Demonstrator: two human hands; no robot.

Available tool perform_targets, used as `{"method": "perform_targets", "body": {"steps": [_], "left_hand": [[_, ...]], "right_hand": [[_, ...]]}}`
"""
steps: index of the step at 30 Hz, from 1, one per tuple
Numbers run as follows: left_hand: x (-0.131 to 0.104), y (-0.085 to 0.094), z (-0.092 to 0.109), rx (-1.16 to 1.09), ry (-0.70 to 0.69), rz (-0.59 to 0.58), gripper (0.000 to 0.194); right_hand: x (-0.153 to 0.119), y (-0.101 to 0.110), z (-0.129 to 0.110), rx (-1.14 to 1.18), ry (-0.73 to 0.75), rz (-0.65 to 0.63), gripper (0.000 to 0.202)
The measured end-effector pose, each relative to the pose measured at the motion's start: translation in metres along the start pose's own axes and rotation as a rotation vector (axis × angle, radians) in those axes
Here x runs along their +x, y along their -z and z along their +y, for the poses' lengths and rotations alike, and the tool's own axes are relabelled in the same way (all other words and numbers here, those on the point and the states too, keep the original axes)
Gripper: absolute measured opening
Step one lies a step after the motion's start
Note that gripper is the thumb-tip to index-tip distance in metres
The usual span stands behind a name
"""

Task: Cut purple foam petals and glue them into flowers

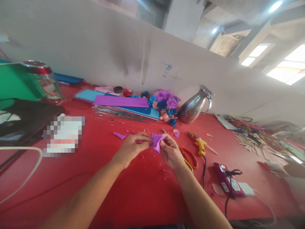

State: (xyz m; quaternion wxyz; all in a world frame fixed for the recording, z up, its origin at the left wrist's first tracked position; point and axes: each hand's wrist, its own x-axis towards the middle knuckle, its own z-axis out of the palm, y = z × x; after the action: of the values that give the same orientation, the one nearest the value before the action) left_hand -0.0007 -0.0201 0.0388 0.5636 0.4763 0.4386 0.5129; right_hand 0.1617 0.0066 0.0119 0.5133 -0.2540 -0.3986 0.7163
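Note:
A small purple paper flower (156, 143) is held between both hands above the red table. My left hand (133, 146) pinches its left side with thumb and fingertips. On the other side, my right hand (171, 150) grips the flower's edge, the thumb in front. Scissors with red handles (189, 157) lie by my right wrist, partly hidden under it. Cut purple paper scraps (119, 135) are scattered on the table beyond my hands.
Behind the hands lie purple paper sheets (121, 101) and a bunch of paper flowers (166, 101). A metal jug (194, 106) stands near the wall. To the right are a yellow glue gun (202, 147) with a cord and a purple power strip (228, 179). A glass jar (49, 84) stands left.

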Motion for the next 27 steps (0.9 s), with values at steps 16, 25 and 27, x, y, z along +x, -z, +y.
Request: {"method": "perform_targets", "body": {"steps": [16,25,27], "left_hand": [[0.0007,0.0011,0.0002,0.003,-0.009,-0.021,0.014],[0.0014,0.0027,-0.0025,-0.078,-0.004,0.005,0.032],[0.0016,0.0024,-0.0030,-0.164,-0.014,0.024,0.036]], "right_hand": [[0.0003,0.0010,0.0013,0.030,0.000,0.000,0.022],[-0.0007,-0.0022,0.0035,-0.040,0.049,0.020,0.022],[0.0000,-0.0001,0.0054,-0.079,0.084,0.051,0.020]]}}
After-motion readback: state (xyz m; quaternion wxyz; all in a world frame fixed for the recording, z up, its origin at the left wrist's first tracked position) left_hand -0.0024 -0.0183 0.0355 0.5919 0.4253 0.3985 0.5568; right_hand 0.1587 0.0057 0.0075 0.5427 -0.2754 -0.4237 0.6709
